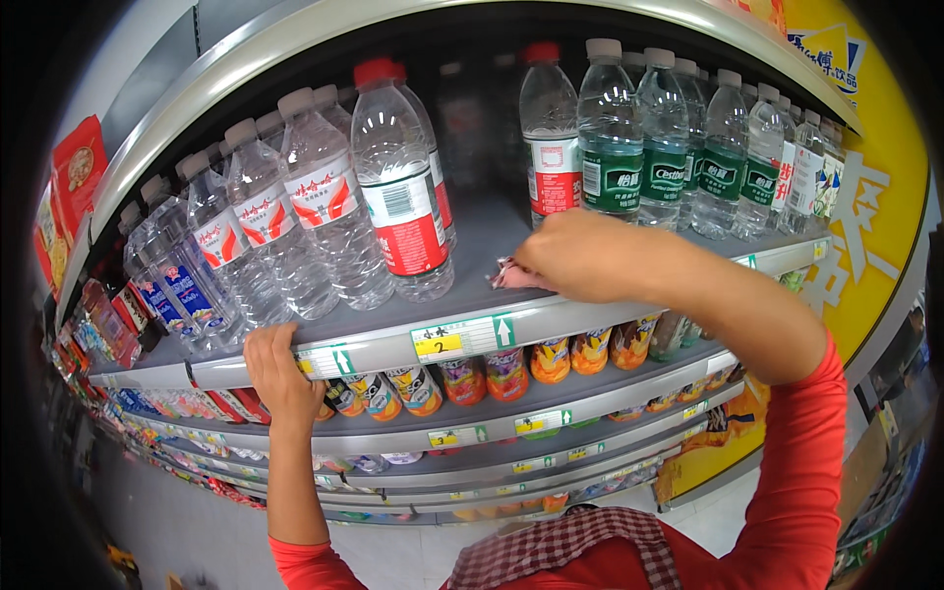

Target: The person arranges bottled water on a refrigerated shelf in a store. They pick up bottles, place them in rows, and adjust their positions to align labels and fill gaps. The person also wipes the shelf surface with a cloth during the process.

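Observation:
My right hand (582, 254) grips a crumpled pink cloth (516, 274) and presses it on the grey top shelf (472, 291), near its front edge. It lies just in front of a red-capped water bottle (552, 140) and green-labelled water bottles (611, 133). My left hand (280, 369) rests on the shelf's front rail (383, 355) at the left, fingers over the edge, below red-and-white-labelled water bottles (321, 184). Between the two groups of bottles a stretch of shelf surface shows. Another red-capped bottle (402, 177) stands left of this gap.
Lower shelves hold colourful drink bottles (505, 376) behind price-tag rails (501, 429). Large clear bottles (184, 280) stand at the far left of the top shelf. A curved metal shelf edge (295, 37) spans above. A yellow panel (877, 214) borders the shelving at right.

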{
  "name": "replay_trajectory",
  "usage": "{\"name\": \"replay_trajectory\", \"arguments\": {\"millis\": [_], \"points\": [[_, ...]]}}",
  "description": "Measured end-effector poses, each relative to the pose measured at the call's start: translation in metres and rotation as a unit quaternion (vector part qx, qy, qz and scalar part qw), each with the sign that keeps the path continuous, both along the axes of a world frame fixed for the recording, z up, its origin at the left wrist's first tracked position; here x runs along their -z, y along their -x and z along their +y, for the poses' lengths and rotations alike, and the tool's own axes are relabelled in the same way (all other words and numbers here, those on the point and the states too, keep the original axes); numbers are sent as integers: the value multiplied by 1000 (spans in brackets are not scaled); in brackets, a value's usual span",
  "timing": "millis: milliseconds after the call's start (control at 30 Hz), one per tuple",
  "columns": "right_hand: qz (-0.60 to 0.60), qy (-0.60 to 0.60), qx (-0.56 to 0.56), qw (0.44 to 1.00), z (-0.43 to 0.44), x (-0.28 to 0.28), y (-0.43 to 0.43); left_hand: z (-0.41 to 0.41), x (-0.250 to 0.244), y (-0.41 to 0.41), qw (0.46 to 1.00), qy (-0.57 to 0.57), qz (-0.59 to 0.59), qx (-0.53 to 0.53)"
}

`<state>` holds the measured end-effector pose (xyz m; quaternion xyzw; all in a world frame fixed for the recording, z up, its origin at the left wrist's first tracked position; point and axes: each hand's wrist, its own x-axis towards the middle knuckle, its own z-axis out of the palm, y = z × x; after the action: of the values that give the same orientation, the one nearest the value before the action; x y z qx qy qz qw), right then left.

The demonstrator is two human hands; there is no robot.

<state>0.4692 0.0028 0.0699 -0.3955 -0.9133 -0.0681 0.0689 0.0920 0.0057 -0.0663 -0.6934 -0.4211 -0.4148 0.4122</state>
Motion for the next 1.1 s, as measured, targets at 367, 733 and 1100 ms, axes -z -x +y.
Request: {"name": "replay_trajectory", "arguments": {"millis": [367, 733, 1100], "points": [[174, -249, -97, 948, -1, 16, -19, -39, -22, -21, 996, 77, 39, -3], [251, -285, 41, 924, -49, 18, -120, -89, -39, -148, 917, 207, 39, 339], [206, -413, 4, 887, -26, 56, -141, 39, -87, -251, 825, 422, -236, 292]]}}
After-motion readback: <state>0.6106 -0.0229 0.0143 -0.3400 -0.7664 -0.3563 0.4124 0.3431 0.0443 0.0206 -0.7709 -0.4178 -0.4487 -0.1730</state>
